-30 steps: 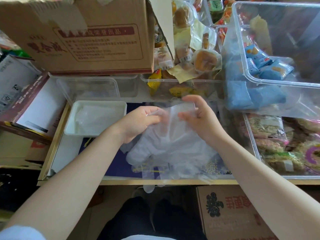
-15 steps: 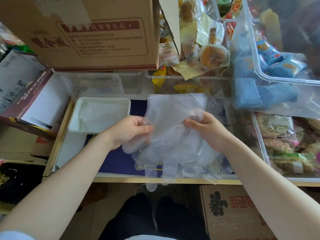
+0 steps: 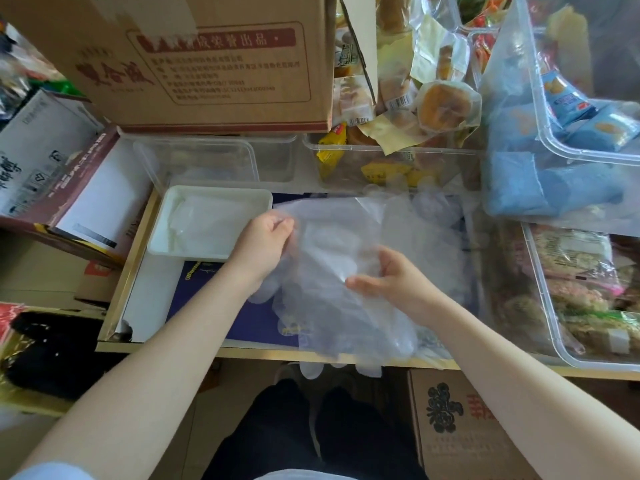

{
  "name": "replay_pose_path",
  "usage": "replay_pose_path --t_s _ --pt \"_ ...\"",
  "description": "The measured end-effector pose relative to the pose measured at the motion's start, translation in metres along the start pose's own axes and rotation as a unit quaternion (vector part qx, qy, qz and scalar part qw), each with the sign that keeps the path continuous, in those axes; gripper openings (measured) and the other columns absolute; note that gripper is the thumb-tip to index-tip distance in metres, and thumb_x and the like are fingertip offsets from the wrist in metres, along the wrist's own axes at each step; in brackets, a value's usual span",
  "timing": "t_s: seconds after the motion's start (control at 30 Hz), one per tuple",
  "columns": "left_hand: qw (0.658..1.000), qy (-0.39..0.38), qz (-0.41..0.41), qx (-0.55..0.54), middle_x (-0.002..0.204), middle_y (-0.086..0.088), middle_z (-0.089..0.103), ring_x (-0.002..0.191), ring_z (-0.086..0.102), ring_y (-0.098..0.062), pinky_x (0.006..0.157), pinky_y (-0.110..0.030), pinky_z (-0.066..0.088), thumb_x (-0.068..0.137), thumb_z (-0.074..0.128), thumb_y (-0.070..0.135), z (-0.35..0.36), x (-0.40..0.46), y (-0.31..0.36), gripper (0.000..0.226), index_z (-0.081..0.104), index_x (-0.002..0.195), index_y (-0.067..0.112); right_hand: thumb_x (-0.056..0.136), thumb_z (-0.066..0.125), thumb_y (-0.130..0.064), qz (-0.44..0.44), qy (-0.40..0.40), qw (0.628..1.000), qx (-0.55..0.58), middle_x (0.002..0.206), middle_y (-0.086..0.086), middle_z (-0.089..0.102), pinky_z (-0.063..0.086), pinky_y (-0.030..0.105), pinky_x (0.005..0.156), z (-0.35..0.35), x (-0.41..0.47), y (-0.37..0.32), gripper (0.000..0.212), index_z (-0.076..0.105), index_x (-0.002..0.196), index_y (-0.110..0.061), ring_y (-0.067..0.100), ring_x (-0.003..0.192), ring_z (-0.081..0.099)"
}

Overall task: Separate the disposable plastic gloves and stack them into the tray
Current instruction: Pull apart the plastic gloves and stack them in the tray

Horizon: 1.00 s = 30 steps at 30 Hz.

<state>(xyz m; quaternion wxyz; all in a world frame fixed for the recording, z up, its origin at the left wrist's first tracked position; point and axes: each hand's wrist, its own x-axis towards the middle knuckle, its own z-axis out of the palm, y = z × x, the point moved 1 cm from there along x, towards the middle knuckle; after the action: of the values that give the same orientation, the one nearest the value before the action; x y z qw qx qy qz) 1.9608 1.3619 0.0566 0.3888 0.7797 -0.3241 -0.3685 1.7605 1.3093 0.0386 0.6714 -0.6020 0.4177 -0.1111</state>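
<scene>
A clear plastic glove (image 3: 332, 230) is spread above the pile of gloves (image 3: 346, 323), which lies on the dark blue surface with fingers hanging over the front edge. My left hand (image 3: 259, 244) pinches the glove's left edge, just right of the white tray (image 3: 162, 237). My right hand (image 3: 391, 278) grips the lower right part of the glove with curled fingers. The tray holds a stack of flat clear gloves (image 3: 207, 220).
A large cardboard box (image 3: 207, 64) stands behind the tray over clear plastic containers (image 3: 207, 161). Bins of wrapped snacks (image 3: 571, 271) fill the right side and back. A white and maroon box (image 3: 52, 174) lies left. Another carton (image 3: 460, 427) sits under the table edge.
Both hands have shifted left with the glove. My left hand has moved up close to the tray's right rim and the right hand has dropped lower on the sheet.
</scene>
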Motion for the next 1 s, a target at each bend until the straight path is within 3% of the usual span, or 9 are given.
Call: replay_pose_path --t_s 0.23,0.33,0.43,0.5,0.57,0.63,0.73,0.83,1.0 --pt "0.992 0.125 -0.013 -0.009 0.08 0.002 0.058 0.086 0.055 -0.019 0.077 -0.028 0.041 0.099 0.039 0.02 -0.024 0.014 -0.018 0.023 0.058 0.086 0.018 0.086 0.067 -0.018 0.102 -0.121 0.979 -0.132 0.067 -0.003 0.066 0.048 0.023 0.059 0.006 -0.008 0.032 0.012 0.06 0.076 -0.014 0.008 0.052 0.054" --pt "0.991 0.129 -0.017 -0.017 0.072 0.004 0.052 0.077 0.051 -0.019 0.071 -0.03 0.041 0.098 0.038 0.018 -0.022 0.012 -0.026 0.03 0.055 0.075 0.028 0.085 0.064 -0.038 0.09 0.027 0.96 -0.263 0.089 -0.003 0.063 0.046 0.027 0.07 -0.01 0.007 0.049 0.024 0.061 0.092 -0.015 0.015 0.079 0.058" --pt "0.996 0.082 0.005 0.02 0.077 0.009 0.056 0.073 0.05 -0.009 0.067 -0.027 0.041 0.096 0.042 0.019 -0.016 0.004 -0.026 0.023 0.057 0.081 0.025 0.092 0.052 -0.044 0.049 0.163 0.857 -0.487 0.135 0.008 0.046 0.037 0.038 0.096 -0.029 0.017 0.056 0.052 0.043 0.132 -0.012 0.028 0.122 0.043" --pt "0.998 0.035 0.024 0.054 0.082 0.016 0.057 0.078 0.05 -0.001 0.069 -0.019 0.039 0.097 0.045 0.021 -0.011 0.001 -0.024 0.015 0.058 0.09 0.023 0.095 0.044 -0.041 0.08 0.2 0.815 -0.538 0.15 0.012 0.028 0.026 0.04 0.107 -0.039 0.02 0.061 0.064 0.022 0.144 -0.007 0.03 0.137 0.024" --pt "0.996 -0.015 0.045 0.079 0.085 0.019 0.058 0.082 0.052 0.001 0.069 -0.01 0.037 0.097 0.046 0.023 -0.007 -0.001 -0.023 0.014 0.058 0.09 0.025 0.096 0.044 -0.04 0.133 0.206 0.811 -0.531 0.151 0.015 0.024 0.024 0.041 0.109 -0.044 0.021 0.069 0.068 0.015 0.146 -0.003 0.033 0.138 0.02" --pt "0.991 -0.056 0.063 0.102 0.088 0.014 0.061 0.085 0.053 -0.001 0.072 -0.009 0.038 0.098 0.045 0.024 -0.003 -0.003 -0.024 0.015 0.058 0.091 0.025 0.094 0.046 -0.039 0.146 0.206 0.807 -0.533 0.144 0.017 0.032 0.029 0.041 0.104 -0.047 0.021 0.078 0.063 0.025 0.142 -0.004 0.034 0.131 0.029" --pt "0.983 -0.099 0.08 0.134 0.091 0.007 0.064 0.086 0.055 -0.005 0.072 -0.011 0.04 0.098 0.045 0.025 0.003 -0.007 -0.025 0.013 0.058 0.098 0.026 0.094 0.048 -0.032 0.104 0.21 0.814 -0.532 0.125 0.012 0.046 0.039 0.039 0.086 -0.051 0.019 0.083 0.037 0.047 0.122 -0.008 0.032 0.114 0.042" --pt "0.975 -0.129 0.08 0.16 0.091 -0.003 0.067 0.089 0.059 -0.016 0.074 -0.021 0.044 0.098 0.046 0.026 0.009 -0.008 -0.028 0.017 0.062 0.095 0.02 0.095 0.043 -0.02 0.087 0.183 0.833 -0.514 0.096 0.009 0.054 0.037 0.033 0.063 -0.052 0.023 0.079 0.014 0.051 0.093 -0.01 0.026 0.088 0.049" --pt "0.961 -0.162 0.119 0.191 0.092 -0.002 0.067 0.089 0.06 -0.019 0.081 -0.032 0.047 0.097 0.047 0.027 0.019 -0.01 -0.02 0.021 0.066 0.096 0.017 0.091 0.054 -0.018 -0.002 0.237 0.876 -0.421 0.082 0.006 0.06 0.04 0.034 0.063 -0.063 0.022 0.062 0.011 0.056 0.082 -0.013 0.026 0.079 0.054"
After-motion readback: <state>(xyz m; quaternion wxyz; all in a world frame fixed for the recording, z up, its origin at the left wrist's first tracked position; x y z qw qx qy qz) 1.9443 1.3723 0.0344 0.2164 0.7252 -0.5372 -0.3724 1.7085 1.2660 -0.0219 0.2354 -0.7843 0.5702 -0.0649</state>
